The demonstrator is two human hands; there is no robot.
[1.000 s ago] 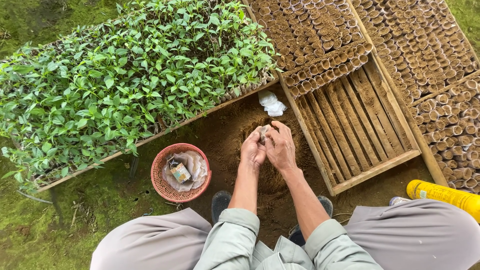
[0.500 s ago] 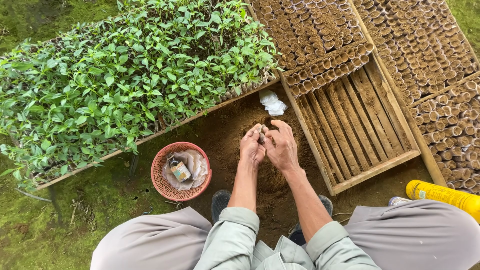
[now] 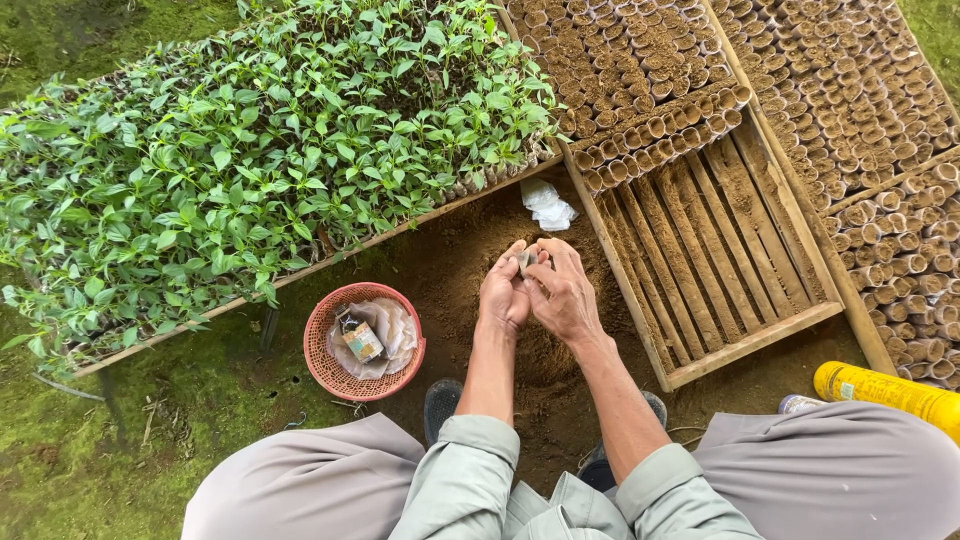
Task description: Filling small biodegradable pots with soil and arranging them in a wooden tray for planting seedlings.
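Head view: left hand (image 3: 503,295) and right hand (image 3: 565,298) pinch small seedling pot (image 3: 526,259) over soil mound (image 3: 535,350); looks light, soft-walled, best held by its sides.

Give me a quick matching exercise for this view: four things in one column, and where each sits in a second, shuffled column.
Things:
1. red basket
2. yellow can
3. crumpled white paper
4. seedlings

Places:
A. lying at the right edge, beside the knee
B. filling the big wooden tray at upper left
C. on the ground left of the left hand, holding a small bottle and paper
D. on the soil just beyond both hands, by the corner of the slatted tray

Pairs: 1-C, 2-A, 3-D, 4-B
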